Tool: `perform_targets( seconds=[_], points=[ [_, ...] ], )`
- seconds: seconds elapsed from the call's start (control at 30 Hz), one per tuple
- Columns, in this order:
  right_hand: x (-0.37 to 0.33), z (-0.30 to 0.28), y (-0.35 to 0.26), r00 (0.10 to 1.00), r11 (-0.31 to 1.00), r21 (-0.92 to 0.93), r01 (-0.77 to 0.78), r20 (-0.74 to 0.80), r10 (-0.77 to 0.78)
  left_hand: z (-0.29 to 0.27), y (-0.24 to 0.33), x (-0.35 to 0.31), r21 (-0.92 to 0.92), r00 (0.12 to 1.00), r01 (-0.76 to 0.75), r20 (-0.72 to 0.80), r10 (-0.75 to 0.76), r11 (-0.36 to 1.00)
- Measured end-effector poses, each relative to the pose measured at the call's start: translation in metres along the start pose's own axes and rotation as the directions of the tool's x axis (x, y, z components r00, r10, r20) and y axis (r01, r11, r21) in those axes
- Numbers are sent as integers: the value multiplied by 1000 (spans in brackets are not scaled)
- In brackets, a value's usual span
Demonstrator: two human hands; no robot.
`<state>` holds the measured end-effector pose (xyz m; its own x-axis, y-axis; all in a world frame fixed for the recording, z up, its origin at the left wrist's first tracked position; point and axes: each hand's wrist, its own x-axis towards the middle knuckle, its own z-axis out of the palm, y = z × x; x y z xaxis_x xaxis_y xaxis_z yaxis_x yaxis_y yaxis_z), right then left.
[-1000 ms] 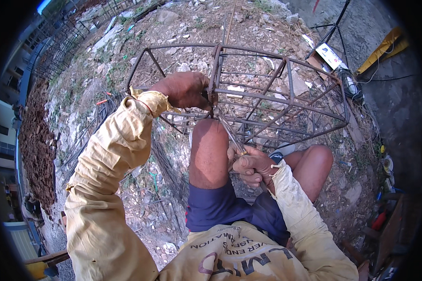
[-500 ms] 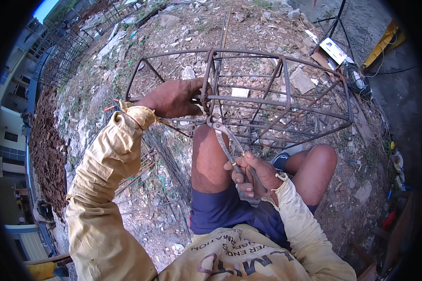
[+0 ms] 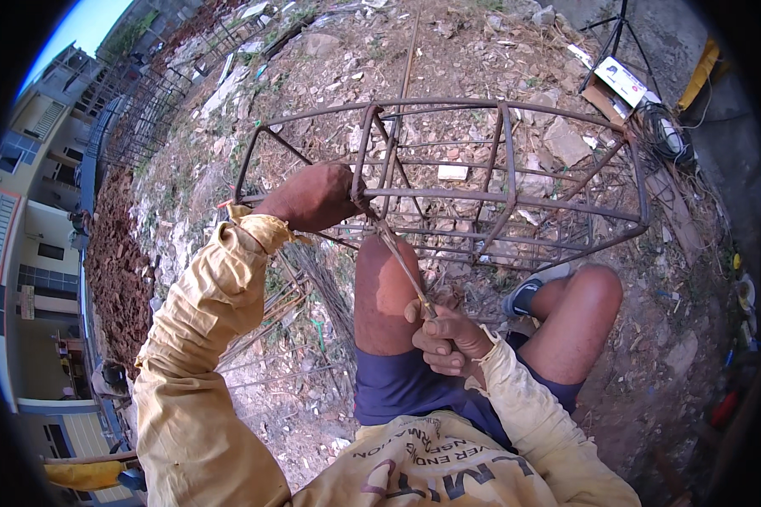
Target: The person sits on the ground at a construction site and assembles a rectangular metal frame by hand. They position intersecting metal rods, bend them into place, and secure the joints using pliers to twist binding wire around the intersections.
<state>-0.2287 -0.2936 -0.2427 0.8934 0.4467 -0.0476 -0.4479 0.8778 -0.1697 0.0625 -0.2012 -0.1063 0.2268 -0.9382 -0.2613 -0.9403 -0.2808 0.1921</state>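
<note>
In front of my knees stands a rusty rebar cage [image 3: 448,193] of long bars and bent stirrups. My left hand [image 3: 310,198] is curled against its near corner, where a stirrup meets a long bar; its fingertips are hidden behind the back of the hand. My right hand [image 3: 452,340] is wrapped round the handles of a pair of pincers [image 3: 406,264]. The pincers slant up over my bent knee, seen edge-on, their jaws at that same bar joint beside my left hand. Whether the jaws grip wire there is too small to make out.
Stony rubble ground lies under the cage. A bundle of thin rods [image 3: 325,291] rests beside my leg. A cardboard box [image 3: 613,89], a black tripod [image 3: 621,34] and coiled cable [image 3: 666,135] are at the far right. More rebar cages [image 3: 135,118] stand far left near buildings.
The pincers have turned from face-on with handles apart to edge-on, the right hand rolling over with them. My left hand has rolled so its fingers no longer show. The whole view has shifted slightly.
</note>
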Motion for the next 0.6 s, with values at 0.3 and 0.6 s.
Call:
perform_targets(
  seconds=[0.3,0.6],
  points=[
    [-5,42,2,588,-49,-919,-390,-208,-782,-6,7,-1,-30,997,-69,-26,68,997],
    [-2,13,7,1000,995,102,8,-15,-7,-10,16,6,19,994,-15,104,13,1000]
  ],
)
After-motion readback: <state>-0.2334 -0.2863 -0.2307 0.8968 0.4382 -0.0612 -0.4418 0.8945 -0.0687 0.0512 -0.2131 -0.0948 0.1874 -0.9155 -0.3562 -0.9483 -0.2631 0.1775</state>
